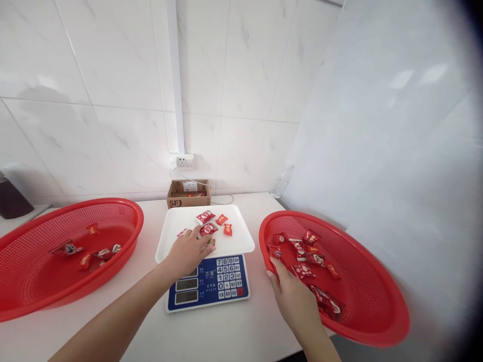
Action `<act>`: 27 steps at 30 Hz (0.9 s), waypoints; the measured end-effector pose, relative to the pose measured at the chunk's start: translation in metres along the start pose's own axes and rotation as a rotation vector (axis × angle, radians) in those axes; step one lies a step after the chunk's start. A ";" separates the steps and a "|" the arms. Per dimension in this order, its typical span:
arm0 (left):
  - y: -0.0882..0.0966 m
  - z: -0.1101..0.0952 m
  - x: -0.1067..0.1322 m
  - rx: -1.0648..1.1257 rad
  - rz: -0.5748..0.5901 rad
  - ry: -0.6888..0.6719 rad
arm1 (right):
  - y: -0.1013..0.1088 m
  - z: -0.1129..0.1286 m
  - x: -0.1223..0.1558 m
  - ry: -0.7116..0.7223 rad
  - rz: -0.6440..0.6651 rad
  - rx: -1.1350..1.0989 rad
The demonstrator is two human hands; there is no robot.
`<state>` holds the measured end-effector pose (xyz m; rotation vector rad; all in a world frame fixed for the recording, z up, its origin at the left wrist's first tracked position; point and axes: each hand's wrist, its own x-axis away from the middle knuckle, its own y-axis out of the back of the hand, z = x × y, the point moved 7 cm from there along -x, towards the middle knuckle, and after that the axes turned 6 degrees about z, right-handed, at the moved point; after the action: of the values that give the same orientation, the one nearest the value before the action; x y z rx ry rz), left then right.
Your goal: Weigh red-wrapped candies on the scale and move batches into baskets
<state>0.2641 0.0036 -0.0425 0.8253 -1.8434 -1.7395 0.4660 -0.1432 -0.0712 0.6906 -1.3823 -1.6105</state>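
Our right hand (296, 299) meets the right red basket (400, 319), our left hand (186, 251) spreads over candies (208, 229) on the scale tray (239, 242); gripping anything? We can't tell!

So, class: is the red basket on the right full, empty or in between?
In between: red packets lie scattered inside the right-hand basket, with its red bottom showing among them.

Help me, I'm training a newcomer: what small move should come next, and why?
Perhaps pinch a red packet with the left hand: it lies on the white scale tray, right by that hand, so little reaching seems needed. The right hand is at the rim of the red basket on the right.
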 end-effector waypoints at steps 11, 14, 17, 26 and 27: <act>0.001 0.022 -0.031 0.036 0.094 0.051 | 0.003 -0.002 0.005 0.042 -0.023 -0.065; 0.006 0.022 -0.037 0.040 0.083 0.075 | 0.002 -0.002 0.006 0.041 -0.014 -0.065; 0.008 0.013 -0.044 0.039 0.034 0.083 | 0.002 -0.001 0.006 0.048 -0.025 -0.053; -0.012 -0.015 -0.099 0.008 0.089 0.006 | 0.006 0.000 0.007 0.010 -0.030 -0.038; -0.014 -0.014 -0.105 0.000 0.101 0.010 | 0.006 0.001 0.008 0.007 -0.028 -0.038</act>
<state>0.3499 0.0669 -0.0487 0.7258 -1.8462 -1.6699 0.4631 -0.1493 -0.0642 0.6952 -1.3394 -1.6507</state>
